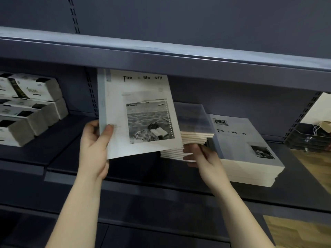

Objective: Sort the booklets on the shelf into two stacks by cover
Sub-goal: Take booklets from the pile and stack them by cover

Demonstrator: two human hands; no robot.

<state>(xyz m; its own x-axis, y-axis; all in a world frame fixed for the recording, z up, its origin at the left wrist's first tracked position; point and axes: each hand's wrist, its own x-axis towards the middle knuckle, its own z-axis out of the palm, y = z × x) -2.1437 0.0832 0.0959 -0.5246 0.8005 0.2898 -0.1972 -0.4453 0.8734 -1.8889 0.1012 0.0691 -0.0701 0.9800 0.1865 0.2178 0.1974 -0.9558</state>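
Observation:
My left hand grips the lower left edge of a pale booklet with a large beach photo, holding it upright and tilted above the dark shelf. Behind it lies a middle stack of booklets, its top cover blurred. My right hand pinches the front edges of that stack with curled fingers. To the right a neat stack shows a cover with a small photo in its lower right corner.
White boxed goods are piled at the left end of the shelf. An upper shelf edge hangs just above the raised booklet. Dark trays and a paper bag sit at the far right.

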